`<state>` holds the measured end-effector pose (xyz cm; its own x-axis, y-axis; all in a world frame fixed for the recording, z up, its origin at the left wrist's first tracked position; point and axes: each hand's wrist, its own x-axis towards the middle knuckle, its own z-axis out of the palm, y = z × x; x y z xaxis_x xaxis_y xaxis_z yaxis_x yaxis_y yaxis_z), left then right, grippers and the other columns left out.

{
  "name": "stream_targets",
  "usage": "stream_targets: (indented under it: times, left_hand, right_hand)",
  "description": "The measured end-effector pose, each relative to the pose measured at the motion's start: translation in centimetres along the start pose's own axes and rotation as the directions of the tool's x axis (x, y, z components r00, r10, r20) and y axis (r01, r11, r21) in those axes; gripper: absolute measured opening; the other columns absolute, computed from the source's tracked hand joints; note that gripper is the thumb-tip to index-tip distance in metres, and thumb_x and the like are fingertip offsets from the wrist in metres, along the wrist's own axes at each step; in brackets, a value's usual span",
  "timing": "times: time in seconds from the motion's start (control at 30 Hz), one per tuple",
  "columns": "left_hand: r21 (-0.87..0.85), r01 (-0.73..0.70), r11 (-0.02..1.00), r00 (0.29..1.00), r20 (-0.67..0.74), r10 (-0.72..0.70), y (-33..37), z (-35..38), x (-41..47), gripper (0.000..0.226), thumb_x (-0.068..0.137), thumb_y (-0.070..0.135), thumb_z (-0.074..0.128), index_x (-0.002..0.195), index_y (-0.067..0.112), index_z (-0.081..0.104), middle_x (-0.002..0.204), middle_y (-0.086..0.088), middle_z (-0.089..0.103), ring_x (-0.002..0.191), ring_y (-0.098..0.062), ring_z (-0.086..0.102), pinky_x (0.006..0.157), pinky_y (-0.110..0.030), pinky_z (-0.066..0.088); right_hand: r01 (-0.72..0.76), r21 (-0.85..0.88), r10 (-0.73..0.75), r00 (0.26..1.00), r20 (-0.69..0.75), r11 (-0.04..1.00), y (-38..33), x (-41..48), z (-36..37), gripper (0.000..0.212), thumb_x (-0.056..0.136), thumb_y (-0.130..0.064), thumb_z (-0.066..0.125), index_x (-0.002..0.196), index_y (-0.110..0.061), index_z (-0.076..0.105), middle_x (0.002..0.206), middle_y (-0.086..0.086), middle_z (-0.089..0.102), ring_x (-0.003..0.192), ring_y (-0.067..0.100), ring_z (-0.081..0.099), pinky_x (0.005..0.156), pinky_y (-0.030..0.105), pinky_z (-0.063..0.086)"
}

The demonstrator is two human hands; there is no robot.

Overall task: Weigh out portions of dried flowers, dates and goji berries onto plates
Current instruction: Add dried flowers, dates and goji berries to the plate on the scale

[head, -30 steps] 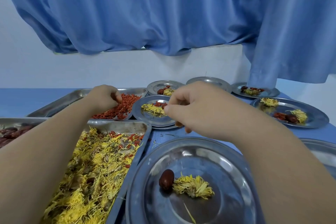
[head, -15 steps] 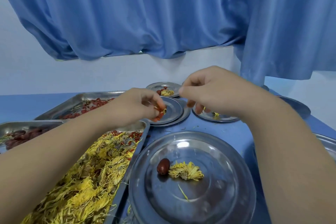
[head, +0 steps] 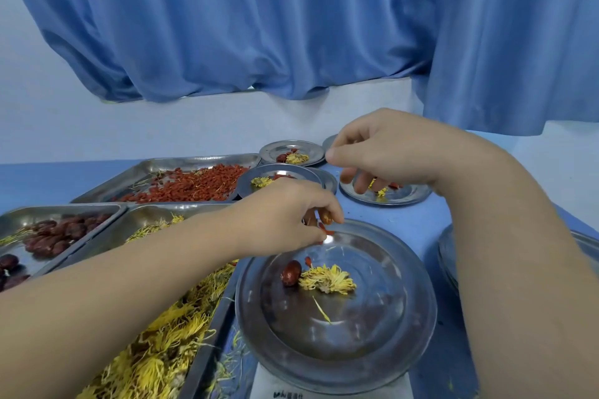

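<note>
1. The left hand (head: 288,219) reaches in from the left with knuckles up and fingers curled. It pinches goji berries (head: 325,224) over the far-left rim of the near plate (head: 405,327).
2. On that plate 1 date (head: 291,273) lies just beside 1 dried flower (head: 328,280).
3. The right hand (head: 385,152) hovers above a small plate (head: 411,197), thumb and forefinger tips together. I cannot tell whether they hold anything.

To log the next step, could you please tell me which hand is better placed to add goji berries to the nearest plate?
Left, probably. The left hand pinches goji berries over the far rim of the nearest plate; the right hand hovers farther back over another plate.
</note>
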<state>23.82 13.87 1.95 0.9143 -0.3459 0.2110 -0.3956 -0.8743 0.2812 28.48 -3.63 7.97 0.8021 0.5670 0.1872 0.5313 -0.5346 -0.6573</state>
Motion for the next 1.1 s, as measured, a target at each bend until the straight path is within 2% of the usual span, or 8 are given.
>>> stream_targets:
  times: [0.13,0.23,0.4,0.53,0.67,0.8,0.97,1.1]
  left_hand:
    - [-0.001,-0.020,1.000,1.000,-0.020,0.020,0.1,0.1,0.2,0.018,0.082,0.024,0.077,0.098,0.027,0.071,0.087,0.019,0.062,0.088,0.005,0.058,0.073,-0.005,0.041]
    - [-0.036,0.006,0.999,1.000,-0.012,-0.006,0.2,0.2,0.1,0.015,0.086,0.027,0.072,0.101,0.029,0.071,0.090,0.015,0.069,0.088,0.004,0.061,0.077,-0.014,0.045]
    - [-0.110,0.031,0.993,0.999,-0.035,-0.035,0.4,0.1,-0.2,0.016,0.090,0.023,0.067,0.104,0.028,0.070,0.089,0.015,0.071,0.083,0.003,0.062,0.069,-0.010,0.043]
    - [-0.135,0.013,0.991,0.999,-0.035,-0.018,0.5,-0.2,-0.3,0.008,0.088,0.023,0.068,0.093,0.025,0.074,0.098,0.012,0.068,0.095,0.000,0.061,0.084,-0.026,0.049]
    - [-0.207,0.071,0.976,0.997,0.019,-0.068,0.3,-0.7,-0.9,0.012,0.090,0.028,0.065,0.098,0.030,0.073,0.099,0.013,0.071,0.095,-0.004,0.064,0.088,-0.035,0.051]
    - [-0.417,0.110,0.902,0.993,0.017,-0.114,0.2,-0.7,-1.4,0.016,0.092,0.016,0.063,0.103,0.024,0.072,0.098,0.006,0.073,0.095,-0.009,0.068,0.089,-0.029,0.054]
    - [-0.540,0.152,0.828,0.980,-0.029,-0.198,-0.1,-0.4,-1.5,0.030,0.090,-0.005,0.058,0.103,0.019,0.069,0.099,0.002,0.073,0.087,-0.010,0.071,0.078,-0.023,0.055]
    - [-0.583,0.171,0.794,0.968,-0.051,-0.245,0.2,-0.4,-1.4,0.031,0.084,-0.001,0.069,0.106,0.020,0.069,0.091,0.003,0.071,0.081,-0.006,0.068,0.074,-0.015,0.052]
  right_hand:
    - [-0.010,0.018,0.010,1.000,-0.027,1.000,0.5,0.3,-0.1,0.019,0.086,-0.038,0.062,0.083,-0.021,0.068,0.074,-0.003,0.073,0.057,0.007,0.068,0.051,0.023,0.047]
    - [-0.010,0.009,0.010,1.000,-0.024,1.000,0.6,0.4,0.0,0.019,0.085,-0.039,0.062,0.082,-0.022,0.068,0.071,-0.004,0.073,0.055,0.006,0.066,0.053,0.024,0.047]
    - [-0.012,-0.001,0.012,1.000,-0.014,1.000,0.7,0.5,-0.2,0.019,0.085,-0.040,0.062,0.081,-0.022,0.069,0.072,-0.004,0.073,0.056,0.007,0.068,0.055,0.026,0.050]
    - [-0.014,-0.017,0.014,1.000,-0.005,1.000,0.7,0.3,-0.3,0.019,0.085,-0.041,0.062,0.081,-0.024,0.069,0.073,-0.005,0.072,0.059,0.006,0.069,0.056,0.025,0.051]
    - [-0.014,-0.008,0.014,1.000,-0.001,1.000,0.7,0.2,-0.5,0.019,0.086,-0.039,0.062,0.081,-0.023,0.069,0.074,-0.004,0.072,0.060,0.007,0.069,0.058,0.026,0.052]
    - [-0.011,0.002,0.011,1.000,-0.008,1.000,0.7,0.1,-0.5,0.017,0.087,-0.038,0.062,0.082,-0.023,0.069,0.075,-0.004,0.072,0.057,0.006,0.068,0.053,0.023,0.049]
    - [-0.012,-0.004,0.012,1.000,0.002,1.000,0.6,0.0,-0.6,0.020,0.087,-0.038,0.062,0.083,-0.020,0.068,0.076,-0.003,0.072,0.058,0.007,0.068,0.051,0.023,0.048]
    - [-0.013,-0.008,0.013,1.000,0.007,1.000,0.6,0.0,-0.5,0.019,0.087,-0.038,0.062,0.083,-0.020,0.068,0.077,-0.002,0.072,0.059,0.008,0.068,0.051,0.022,0.048]
